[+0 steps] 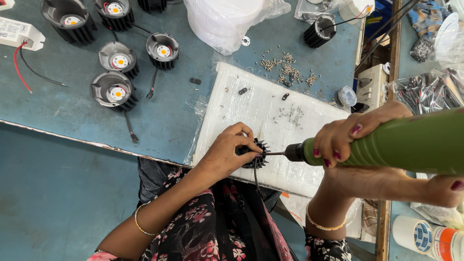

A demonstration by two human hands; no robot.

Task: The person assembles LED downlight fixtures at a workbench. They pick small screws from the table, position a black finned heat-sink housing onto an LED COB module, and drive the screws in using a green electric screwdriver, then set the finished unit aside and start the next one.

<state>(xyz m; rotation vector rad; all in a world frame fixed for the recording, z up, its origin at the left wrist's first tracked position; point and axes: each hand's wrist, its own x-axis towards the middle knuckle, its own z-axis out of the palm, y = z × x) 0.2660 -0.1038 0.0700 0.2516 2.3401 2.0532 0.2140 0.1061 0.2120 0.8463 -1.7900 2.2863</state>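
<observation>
My left hand [227,153] grips a small black finned lamp housing [256,153] on a white foam sheet [251,104], fingers pinched at its top. My right hand [360,140] holds a green electric screwdriver [411,142] lying sideways, its bit tip touching the housing from the right. A black wire hangs from the housing toward my lap.
Several grey lamp housings with orange centres [116,89] sit on the blue table [164,116] at upper left. A pile of small screws [287,67] lies beyond the foam. A white plastic bag [222,21], a white driver box [19,31] and tape rolls [430,237] are around.
</observation>
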